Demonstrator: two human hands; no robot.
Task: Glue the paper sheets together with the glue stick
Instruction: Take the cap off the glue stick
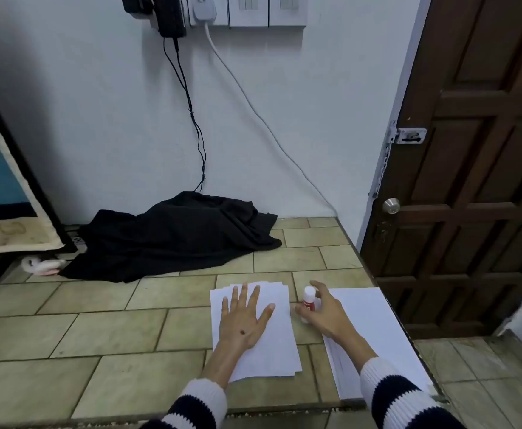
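The left hand [243, 320] lay flat, fingers straight, pinning the thin, floppy paper sheets [279, 345]. The right hand [323, 311] curled loosely around the light, upright glue stick [308, 301]; whether it gripped, I couldn't tell. Its barrel looked best to hold.

wall [98, 119] pale blue | floor [67, 335] greenish tiles | door [476, 181] dark wood

White paper sheets [272, 345] and a white stack [377, 335] lie on olive-green floor tiles [98, 320], the glue stick [308, 300] is white with a red label, the sleeves [392, 394] are white-and-navy striped, the far cloth [176, 233] is black, and the right door [476, 150] is dark brown.
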